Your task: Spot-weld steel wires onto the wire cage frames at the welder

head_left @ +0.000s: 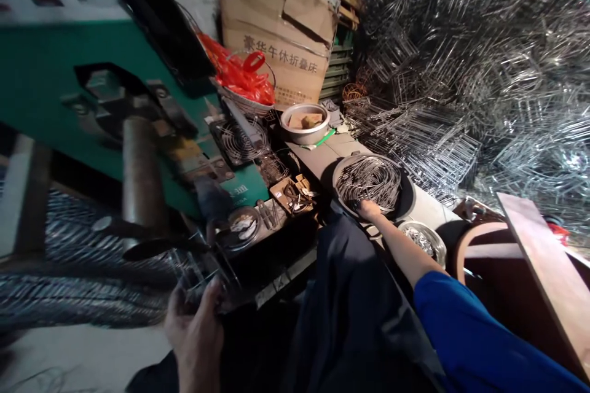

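My left hand (196,319) is at the lower left, fingers curled around a bent metal wire frame (225,267) beneath the round post of a green machine (46,73). Motion blurs the frame's outline. Off to the right, my right hand (370,210) reaches over the near rim of a round basin (405,199). A tangled heap of bent wire pieces (369,181) fills this basin. The right fingers are drawn together against the wires at the heap's near edge; what they pinch is too small to make out.
Beside the right forearm stands a metal bowl (423,239) of small shiny parts. A wooden board (544,264) lies across a brown tub (483,236). Piled wire racks (428,141) rise at the right. A cardboard box (276,31) and a steel bowl (304,132) stand farther back.
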A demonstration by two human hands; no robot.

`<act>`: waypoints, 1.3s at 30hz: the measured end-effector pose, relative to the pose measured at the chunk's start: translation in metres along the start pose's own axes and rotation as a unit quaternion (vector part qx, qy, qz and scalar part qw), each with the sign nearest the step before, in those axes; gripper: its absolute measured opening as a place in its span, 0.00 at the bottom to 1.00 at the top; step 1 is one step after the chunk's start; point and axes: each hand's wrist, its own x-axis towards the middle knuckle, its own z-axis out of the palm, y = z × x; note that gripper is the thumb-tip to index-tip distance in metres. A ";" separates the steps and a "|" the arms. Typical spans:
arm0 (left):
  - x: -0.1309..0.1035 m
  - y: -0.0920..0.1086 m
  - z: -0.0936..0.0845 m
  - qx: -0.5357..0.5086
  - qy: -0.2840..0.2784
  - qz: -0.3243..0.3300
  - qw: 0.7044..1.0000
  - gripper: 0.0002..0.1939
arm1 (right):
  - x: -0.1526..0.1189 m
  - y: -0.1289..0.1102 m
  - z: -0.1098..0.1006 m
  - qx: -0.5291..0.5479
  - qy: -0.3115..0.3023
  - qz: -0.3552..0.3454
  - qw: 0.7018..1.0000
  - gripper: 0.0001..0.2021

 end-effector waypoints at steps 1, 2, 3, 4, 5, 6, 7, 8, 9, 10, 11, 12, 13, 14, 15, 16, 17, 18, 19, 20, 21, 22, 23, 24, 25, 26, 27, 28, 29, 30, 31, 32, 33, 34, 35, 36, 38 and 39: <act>-0.005 0.000 -0.003 0.011 -0.004 0.001 1.000 0.31 | -0.002 -0.001 -0.001 0.015 0.008 -0.004 1.000 0.16; -0.011 -0.001 -0.006 0.022 -0.008 0.002 1.000 0.32 | -0.005 -0.002 -0.003 0.033 0.019 -0.008 0.999 0.16; -0.016 -0.003 -0.011 0.035 -0.012 0.001 0.999 0.33 | -0.008 -0.003 -0.005 0.054 0.033 -0.013 0.998 0.16; -0.022 -0.004 -0.016 0.047 -0.016 -0.003 0.999 0.35 | -0.012 -0.005 -0.008 0.077 0.051 -0.019 0.996 0.16; -0.026 -0.006 -0.022 0.058 -0.017 -0.008 0.998 0.37 | -0.016 -0.007 -0.011 0.104 0.073 -0.025 0.992 0.16; -0.030 -0.008 -0.027 0.067 -0.015 -0.013 0.998 0.39 | -0.021 -0.009 -0.016 0.132 0.098 -0.034 0.986 0.15; -0.034 -0.009 -0.032 0.074 -0.013 -0.016 0.997 0.41 | -0.027 -0.012 -0.021 0.160 0.126 -0.044 0.978 0.16; -0.036 -0.010 -0.037 0.081 -0.012 -0.016 0.997 0.42 | -0.032 -0.015 -0.028 0.189 0.154 -0.055 0.968 0.16; -0.038 -0.010 -0.040 0.087 -0.012 -0.014 0.996 0.42 | -0.039 -0.019 -0.035 0.214 0.181 -0.067 0.957 0.18; -0.040 -0.010 -0.043 0.092 -0.007 -0.008 0.996 0.42 | -0.045 -0.024 -0.043 0.234 0.207 -0.078 0.947 0.20; -0.041 -0.010 -0.044 0.093 -0.001 -0.002 0.996 0.42 | -0.052 -0.031 -0.051 0.256 0.228 -0.094 0.935 0.22; -0.043 -0.009 -0.044 0.093 0.003 0.002 0.996 0.42 | -0.059 -0.039 -0.059 0.289 0.239 -0.117 0.920 0.23; -0.045 -0.008 -0.042 0.089 0.006 0.006 0.996 0.42 | -0.065 -0.050 -0.066 0.330 0.236 -0.150 0.902 0.24; -0.047 -0.008 -0.041 0.082 0.006 0.008 0.997 0.43 | -0.071 -0.062 -0.072 0.376 0.214 -0.190 0.881 0.24; -0.049 -0.007 -0.039 0.073 0.002 0.007 0.997 0.43 | -0.077 -0.075 -0.077 0.420 0.177 -0.234 0.859 0.24; -0.051 -0.007 -0.037 0.063 -0.007 0.004 0.998 0.43 | -0.082 -0.090 -0.081 0.456 0.133 -0.273 0.837 0.23; -0.054 -0.007 -0.037 0.053 -0.018 0.001 0.998 0.42 | -0.087 -0.104 -0.083 0.477 0.093 -0.302 0.820 0.21; -0.056 -0.008 -0.037 0.043 -0.026 0.000 0.999 0.42 | -0.093 -0.118 -0.084 0.486 0.065 -0.320 0.811 0.21; -0.057 -0.009 -0.038 0.033 -0.033 0.000 0.999 0.41 | -0.099 -0.131 -0.084 0.491 0.049 -0.329 0.805 0.21; -0.058 -0.010 -0.039 0.024 -0.039 0.002 0.999 0.41 | -0.105 -0.142 -0.083 0.497 0.040 -0.332 0.801 0.22; -0.059 -0.012 -0.042 0.018 -0.043 0.006 0.999 0.41 | -0.111 -0.152 -0.081 0.504 0.031 -0.331 0.797 0.23; -0.060 -0.014 -0.044 0.015 -0.046 0.010 0.999 0.40 | -0.118 -0.159 -0.078 0.511 0.015 -0.328 0.794 0.23; -0.060 -0.016 -0.046 0.016 -0.047 0.014 0.999 0.40 | -0.125 -0.166 -0.075 0.515 -0.006 -0.326 0.792 0.24; -0.060 -0.017 -0.048 0.018 -0.051 0.015 0.998 0.39 | -0.131 -0.171 -0.071 0.517 -0.029 -0.326 0.791 0.25; -0.060 -0.018 -0.049 0.019 -0.056 0.016 0.998 0.39 | -0.138 -0.176 -0.066 0.516 -0.047 -0.329 0.790 0.25; -0.061 -0.019 -0.050 0.017 -0.062 0.018 0.998 0.38 | -0.144 -0.180 -0.062 0.512 -0.058 -0.335 0.789 0.25; -0.061 -0.020 -0.049 0.013 -0.070 0.020 0.997 0.38 | -0.151 -0.184 -0.057 0.506 -0.064 -0.344 0.789 0.25; -0.061 -0.021 -0.049 0.007 -0.078 0.021 0.997 0.38 | -0.157 -0.189 -0.052 0.498 -0.066 -0.355 0.788 0.25; -0.062 -0.022 -0.048 0.000 -0.085 0.020 0.996 0.39 | -0.162 -0.194 -0.048 0.489 -0.068 -0.368 0.788 0.25; -0.062 -0.022 -0.047 -0.006 -0.090 0.019 0.996 0.39 | -0.167 -0.199 -0.044 0.476 -0.074 -0.380 0.790 0.26; -0.062 -0.023 -0.047 -0.010 -0.093 0.016 0.995 0.40 | -0.172 -0.203 -0.041 0.463 -0.082 -0.392 0.791 0.26; -0.061 -0.024 -0.046 -0.014 -0.094 0.011 0.995 0.40 | -0.176 -0.208 -0.038 0.447 -0.094 -0.402 0.793 0.26; -0.061 -0.025 -0.046 -0.018 -0.092 0.007 0.996 0.41 | -0.178 -0.212 -0.035 0.431 -0.106 -0.411 0.796 0.25; -0.061 -0.025 -0.046 -0.023 -0.089 0.004 0.996 0.41 | -0.180 -0.215 -0.032 0.417 -0.115 -0.417 0.799 0.25; -0.062 -0.026 -0.047 -0.028 -0.086 0.003 0.996 0.41 | -0.182 -0.217 -0.030 0.406 -0.123 -0.421 0.802 0.26; -0.062 -0.026 -0.047 -0.033 -0.083 0.005 0.996 0.41 | -0.182 -0.219 -0.027 0.400 -0.127 -0.423 0.803 0.26; -0.061 -0.027 -0.048 -0.042 -0.075 0.010 0.996 0.42 | -0.181 -0.220 -0.023 0.393 -0.126 -0.423 0.807 0.27; -0.061 -0.027 -0.048 -0.046 -0.073 0.012 0.996 0.42 | -0.180 -0.220 -0.022 0.391 -0.122 -0.422 0.809 0.27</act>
